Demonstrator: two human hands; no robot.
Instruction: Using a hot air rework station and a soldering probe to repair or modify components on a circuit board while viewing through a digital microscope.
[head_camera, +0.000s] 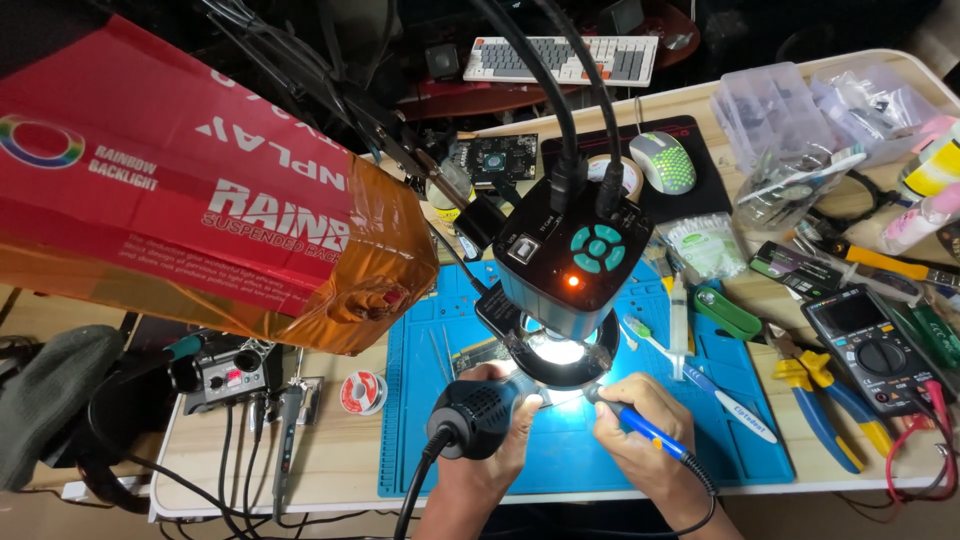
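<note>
My left hand (492, 452) grips a black hot-air gun handle (478, 413), its nozzle aimed right under the ring light. My right hand (634, 452) holds a blue-handled soldering iron (640, 425) like a pen, tip pointing left toward the lit spot. Both tips meet beneath the black microscope camera head (572, 260) with its glowing ring light (560, 352). A circuit board (482, 352) lies on the blue work mat (560, 450), partly hidden by the microscope.
A red box wrapped in orange film (180, 190) hangs over the left. A solder spool (362, 392) and soldering station (228, 375) sit left of the mat. At the right lie a multimeter (866, 345), yellow-blue pliers (820, 410), a syringe (679, 315) and toothbrush (650, 340). Keyboard (560, 58) and mouse (662, 162) behind.
</note>
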